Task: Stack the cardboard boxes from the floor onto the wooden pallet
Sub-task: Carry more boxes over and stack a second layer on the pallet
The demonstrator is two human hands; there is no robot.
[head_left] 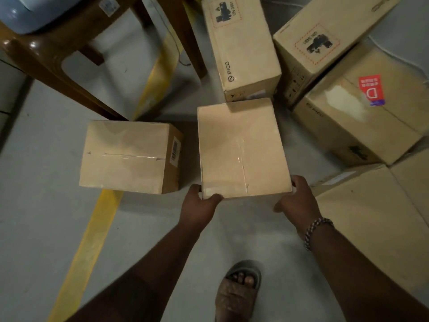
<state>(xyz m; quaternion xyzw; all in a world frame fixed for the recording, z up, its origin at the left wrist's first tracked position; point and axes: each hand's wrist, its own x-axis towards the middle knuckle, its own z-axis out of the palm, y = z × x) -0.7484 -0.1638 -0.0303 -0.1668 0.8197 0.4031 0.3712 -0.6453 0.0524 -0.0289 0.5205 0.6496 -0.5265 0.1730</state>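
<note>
A grey floor [46, 205] crossed by a yellow line [88, 240] fills the view, with a brown plastic chair [46, 54] at upper left. A large carton [376, 228] lies at lower right, a red-stickered box [362, 126] beyond it, and two printed boxes [241, 47] [325, 31] sit farther back. A taped box [125, 156] sits at left, its seam running crosswise. Beside it, in the centre, is the plain cardboard box [241, 147], its long axis and tape seam pointing away from the person. The left hand [197, 205] and right hand [299, 201] clamp its near corners, thumbs on the near face. I cannot tell whether it is lifted. Below is a sandalled foot [239, 289], and a bracelet [315, 231] circles the right wrist.
</note>
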